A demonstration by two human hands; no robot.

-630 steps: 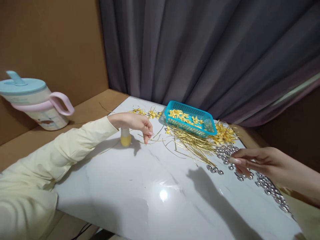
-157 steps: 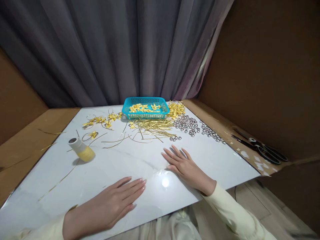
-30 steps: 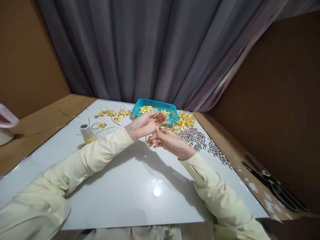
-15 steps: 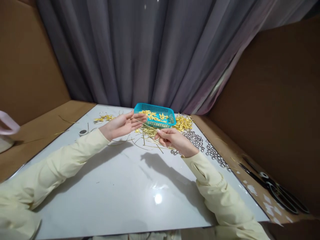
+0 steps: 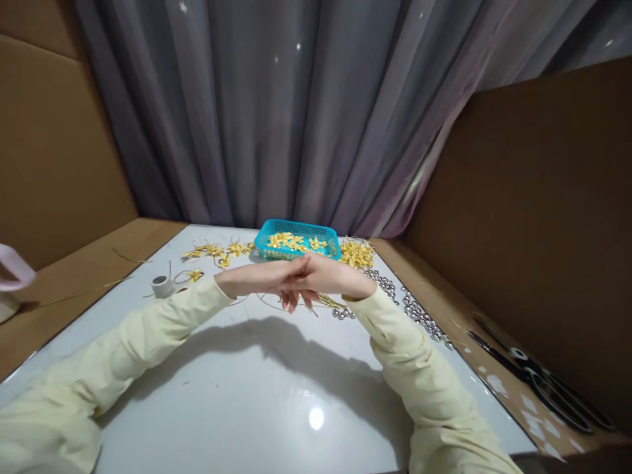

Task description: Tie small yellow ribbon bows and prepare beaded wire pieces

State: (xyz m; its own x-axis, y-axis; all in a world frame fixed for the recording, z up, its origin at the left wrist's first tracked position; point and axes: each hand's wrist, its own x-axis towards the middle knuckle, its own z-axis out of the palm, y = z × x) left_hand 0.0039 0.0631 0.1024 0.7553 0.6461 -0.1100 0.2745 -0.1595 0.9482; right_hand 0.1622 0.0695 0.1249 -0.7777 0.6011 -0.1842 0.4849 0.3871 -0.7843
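My left hand (image 5: 257, 278) and my right hand (image 5: 330, 275) meet above the middle of the white table, overlapping, with several fingers bent downward between them. Both look closed. Whatever lies between the fingers is hidden. Just beneath and beyond them are gold wire strips (image 5: 330, 301), partly covered by the hands. A turquoise basket (image 5: 296, 227) stands right behind, with yellow ribbon-like flowers (image 5: 286, 241) in it. To its right is a pile of yellow flowers (image 5: 357, 253). Silvery beads (image 5: 419, 315) spread along the table's right side.
At the left are a white spool (image 5: 162, 286) and a wire ring with a yellow flower (image 5: 194, 274). More yellow pieces (image 5: 210, 250) lie at the back left. Black-handled scissors (image 5: 536, 378) and white scraps (image 5: 530, 416) rest beyond the right edge. A grey curtain (image 5: 266, 118) hangs behind.
My hands were apart, the left open-palmed, the right pinching a thin gold wire. They have come together and overlap, so the wire no longer shows. The view has tilted slightly upward.
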